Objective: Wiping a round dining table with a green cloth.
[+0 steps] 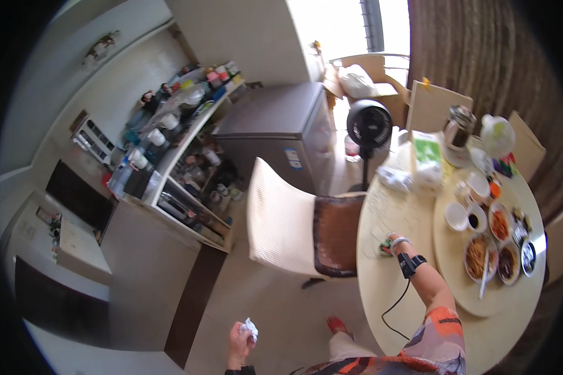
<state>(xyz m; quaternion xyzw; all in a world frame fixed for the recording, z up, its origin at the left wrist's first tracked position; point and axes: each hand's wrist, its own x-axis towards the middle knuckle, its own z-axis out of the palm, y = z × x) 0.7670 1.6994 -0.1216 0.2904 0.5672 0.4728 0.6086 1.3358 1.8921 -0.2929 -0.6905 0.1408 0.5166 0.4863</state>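
My left hand (237, 344) is held out over the tiled floor, its fingers closed around a crumpled white tissue (249, 329). On the bare near-left part of the round table (380, 290), my right hand (396, 243) presses down on a small green cloth (384, 248); most of the cloth is hidden beneath the fingers. A black device (408, 265) with a cable is strapped to my right wrist. Farther right is a raised round turntable (443, 272), bearing several bowls of food. Chopsticks (484, 276) lie across a bowl of shredded food (476, 255).
A chair (286, 220) stands against the table's left side. At the back of the table are a tissue pack (428, 161), a plastic bag (395, 179) and a glass kettle (459, 129). Beyond are a black fan (369, 124), a grey chest freezer (267, 112) and a cluttered shelf (192, 136).
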